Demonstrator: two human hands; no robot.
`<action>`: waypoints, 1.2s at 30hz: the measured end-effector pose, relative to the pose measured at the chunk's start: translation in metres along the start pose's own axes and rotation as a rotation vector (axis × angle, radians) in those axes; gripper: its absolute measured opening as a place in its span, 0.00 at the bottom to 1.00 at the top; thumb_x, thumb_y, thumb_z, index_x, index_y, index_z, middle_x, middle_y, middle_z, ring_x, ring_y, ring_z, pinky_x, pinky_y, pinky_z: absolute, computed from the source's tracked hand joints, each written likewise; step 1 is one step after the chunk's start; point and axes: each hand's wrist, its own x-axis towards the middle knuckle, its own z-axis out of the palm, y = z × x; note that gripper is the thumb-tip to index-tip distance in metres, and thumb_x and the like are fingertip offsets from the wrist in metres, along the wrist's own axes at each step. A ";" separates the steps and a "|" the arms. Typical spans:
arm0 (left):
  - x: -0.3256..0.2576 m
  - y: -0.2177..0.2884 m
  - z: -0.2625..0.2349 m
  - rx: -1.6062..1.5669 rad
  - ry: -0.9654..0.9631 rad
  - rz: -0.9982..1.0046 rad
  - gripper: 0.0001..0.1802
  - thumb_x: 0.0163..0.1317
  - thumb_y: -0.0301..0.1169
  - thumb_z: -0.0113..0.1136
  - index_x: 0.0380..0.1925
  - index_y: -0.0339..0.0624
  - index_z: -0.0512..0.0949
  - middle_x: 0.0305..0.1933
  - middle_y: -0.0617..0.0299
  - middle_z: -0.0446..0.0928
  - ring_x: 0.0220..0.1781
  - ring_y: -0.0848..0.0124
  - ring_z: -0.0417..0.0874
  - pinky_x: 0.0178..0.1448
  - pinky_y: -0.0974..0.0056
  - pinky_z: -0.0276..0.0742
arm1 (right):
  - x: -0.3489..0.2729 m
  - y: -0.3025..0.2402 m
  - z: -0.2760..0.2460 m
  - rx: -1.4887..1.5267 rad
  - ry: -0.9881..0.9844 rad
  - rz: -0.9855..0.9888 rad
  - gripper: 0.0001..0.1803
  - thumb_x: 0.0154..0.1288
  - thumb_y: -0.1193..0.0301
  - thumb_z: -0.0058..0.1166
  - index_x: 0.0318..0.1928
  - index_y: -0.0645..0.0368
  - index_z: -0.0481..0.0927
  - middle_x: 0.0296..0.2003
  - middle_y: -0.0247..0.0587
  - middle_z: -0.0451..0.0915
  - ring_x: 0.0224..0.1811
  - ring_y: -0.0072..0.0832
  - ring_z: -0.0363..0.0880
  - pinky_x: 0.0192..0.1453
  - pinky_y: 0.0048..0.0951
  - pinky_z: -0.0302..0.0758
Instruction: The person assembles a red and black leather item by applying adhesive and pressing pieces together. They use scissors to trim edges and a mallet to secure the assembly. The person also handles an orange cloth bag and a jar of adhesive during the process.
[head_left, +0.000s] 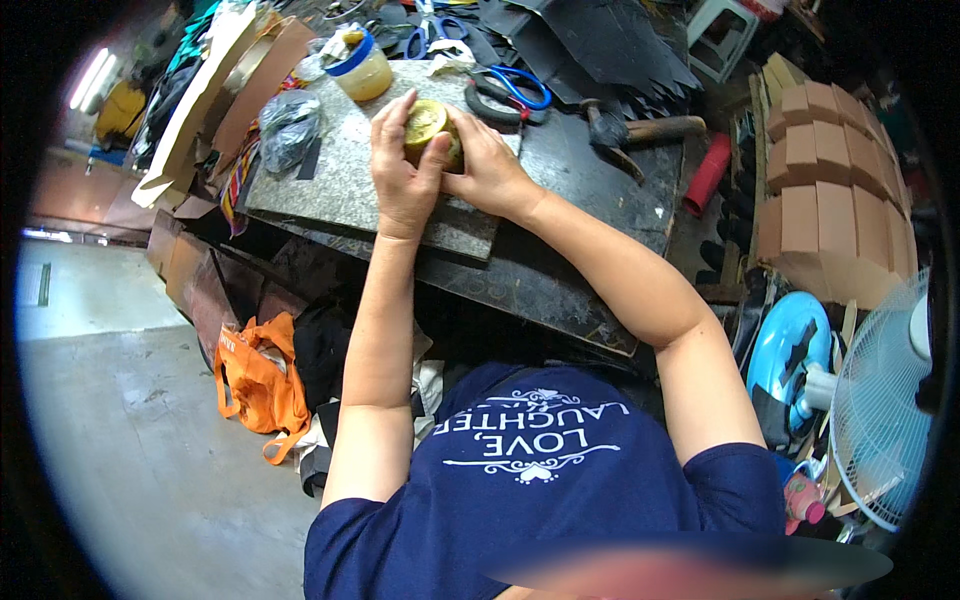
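Note:
Both my hands are wrapped round a stubby, yellow-green cylinder point(428, 122), a jar or a roll by its shape; I cannot tell which. My left hand point(400, 165) closes on its left side with the fingers pointing up. From the right, my right hand point(490, 165) presses against it, and the fingers hide much of that side. It is held over a grey stone slab point(340, 195) on the dark workbench point(590, 235). Just behind the hands stands a tub with a blue rim point(362, 68) and cloudy yellowish contents.
Blue-handled scissors point(525, 88), black-handled pliers or cutters point(490, 100) and a hammer point(640, 130) lie to the right. Dark sheets point(600, 50) are piled behind. A knotted plastic bag point(290, 130) sits at left. Stacked brown boxes point(835, 180) and a fan point(880, 400) stand at right.

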 end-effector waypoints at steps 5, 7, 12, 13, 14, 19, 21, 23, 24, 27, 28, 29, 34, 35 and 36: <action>0.002 0.002 0.003 0.081 0.046 0.056 0.27 0.58 0.35 0.70 0.56 0.37 0.76 0.55 0.47 0.75 0.57 0.54 0.78 0.63 0.55 0.74 | 0.006 -0.003 -0.014 0.130 -0.087 -0.004 0.43 0.50 0.66 0.66 0.67 0.67 0.65 0.58 0.61 0.74 0.64 0.52 0.72 0.70 0.45 0.67; 0.003 0.004 0.006 0.151 0.086 0.085 0.25 0.56 0.33 0.71 0.52 0.37 0.78 0.53 0.47 0.75 0.55 0.52 0.78 0.62 0.54 0.74 | 0.016 0.004 -0.037 0.025 -0.089 -0.167 0.36 0.56 0.65 0.62 0.65 0.66 0.70 0.58 0.59 0.75 0.63 0.51 0.73 0.70 0.43 0.67; 0.001 0.008 0.009 0.294 0.247 -0.023 0.22 0.55 0.30 0.73 0.50 0.38 0.79 0.53 0.49 0.73 0.57 0.54 0.75 0.64 0.55 0.71 | 0.044 0.036 -0.079 -0.431 -0.008 0.101 0.23 0.64 0.64 0.59 0.59 0.56 0.78 0.54 0.52 0.80 0.58 0.48 0.77 0.63 0.43 0.72; 0.001 0.008 0.009 0.319 0.278 -0.052 0.22 0.55 0.30 0.73 0.50 0.39 0.79 0.53 0.49 0.73 0.57 0.54 0.74 0.64 0.55 0.71 | 0.047 0.039 -0.082 -0.526 -0.110 0.241 0.24 0.62 0.63 0.61 0.58 0.53 0.78 0.52 0.52 0.80 0.57 0.49 0.78 0.61 0.46 0.74; 0.001 0.007 0.008 0.328 0.303 -0.050 0.22 0.54 0.31 0.73 0.49 0.39 0.79 0.52 0.48 0.73 0.57 0.53 0.74 0.64 0.55 0.70 | 0.050 0.040 -0.084 -0.552 -0.261 0.302 0.25 0.61 0.63 0.62 0.59 0.51 0.78 0.49 0.52 0.82 0.53 0.50 0.81 0.58 0.47 0.76; 0.003 0.003 0.007 0.290 0.291 -0.088 0.22 0.53 0.31 0.73 0.48 0.39 0.78 0.51 0.47 0.72 0.58 0.52 0.73 0.64 0.53 0.70 | 0.059 0.014 -0.093 -0.647 -0.360 0.252 0.22 0.57 0.70 0.60 0.55 0.49 0.80 0.45 0.50 0.84 0.51 0.47 0.83 0.56 0.45 0.77; 0.003 0.001 0.008 0.303 0.305 -0.067 0.23 0.51 0.33 0.74 0.47 0.41 0.78 0.52 0.47 0.71 0.56 0.50 0.75 0.60 0.51 0.72 | 0.063 -0.001 -0.101 -0.527 -0.382 0.332 0.20 0.54 0.72 0.61 0.51 0.51 0.80 0.36 0.46 0.85 0.41 0.42 0.85 0.46 0.41 0.78; 0.003 0.000 0.008 0.290 0.310 -0.080 0.24 0.51 0.35 0.73 0.47 0.42 0.77 0.52 0.48 0.71 0.55 0.49 0.75 0.59 0.50 0.72 | 0.071 -0.010 -0.104 -0.090 -0.387 0.426 0.20 0.53 0.74 0.60 0.49 0.52 0.81 0.29 0.39 0.82 0.31 0.28 0.82 0.39 0.32 0.77; 0.004 0.000 0.009 0.286 0.317 -0.079 0.24 0.51 0.35 0.73 0.47 0.42 0.77 0.52 0.48 0.71 0.55 0.49 0.75 0.59 0.49 0.71 | 0.077 -0.011 -0.102 0.032 -0.351 0.398 0.19 0.52 0.75 0.59 0.48 0.52 0.81 0.28 0.36 0.80 0.30 0.23 0.79 0.37 0.29 0.75; 0.003 0.001 0.008 0.242 0.312 -0.101 0.24 0.49 0.35 0.71 0.47 0.44 0.76 0.53 0.48 0.70 0.54 0.49 0.74 0.60 0.49 0.70 | 0.094 -0.003 -0.083 -0.239 -0.195 0.229 0.17 0.55 0.70 0.58 0.48 0.48 0.81 0.30 0.38 0.80 0.31 0.30 0.82 0.39 0.33 0.77; 0.003 0.000 0.008 0.247 0.306 -0.087 0.25 0.48 0.34 0.70 0.48 0.44 0.76 0.53 0.48 0.69 0.55 0.49 0.74 0.60 0.49 0.70 | 0.102 0.004 -0.071 -0.371 -0.143 0.231 0.17 0.56 0.68 0.58 0.48 0.47 0.81 0.32 0.40 0.81 0.34 0.35 0.83 0.42 0.37 0.77; 0.003 0.000 0.008 0.251 0.296 -0.081 0.25 0.48 0.33 0.68 0.49 0.44 0.75 0.53 0.48 0.69 0.55 0.48 0.74 0.60 0.49 0.70 | 0.111 0.012 -0.058 -0.477 -0.089 0.162 0.16 0.57 0.66 0.57 0.48 0.47 0.81 0.35 0.43 0.82 0.38 0.40 0.84 0.44 0.40 0.78; 0.004 -0.002 0.007 0.288 0.271 -0.046 0.27 0.47 0.32 0.64 0.51 0.44 0.73 0.53 0.46 0.69 0.56 0.48 0.73 0.60 0.49 0.69 | 0.135 0.056 -0.001 -0.641 -0.057 0.269 0.17 0.61 0.67 0.55 0.52 0.47 0.77 0.38 0.47 0.84 0.43 0.50 0.83 0.49 0.49 0.77; 0.005 -0.003 0.007 0.295 0.267 -0.041 0.27 0.47 0.32 0.64 0.51 0.44 0.73 0.53 0.46 0.69 0.56 0.48 0.73 0.60 0.49 0.69 | 0.132 0.063 0.006 -0.623 -0.108 0.250 0.17 0.62 0.68 0.57 0.53 0.50 0.77 0.42 0.49 0.83 0.46 0.52 0.82 0.51 0.50 0.77; 0.006 -0.003 0.007 0.315 0.247 -0.042 0.30 0.48 0.33 0.65 0.55 0.43 0.73 0.58 0.42 0.69 0.59 0.45 0.73 0.63 0.48 0.69 | 0.129 0.067 0.010 -0.602 -0.087 0.142 0.17 0.62 0.69 0.58 0.53 0.51 0.77 0.44 0.51 0.82 0.48 0.51 0.82 0.53 0.49 0.77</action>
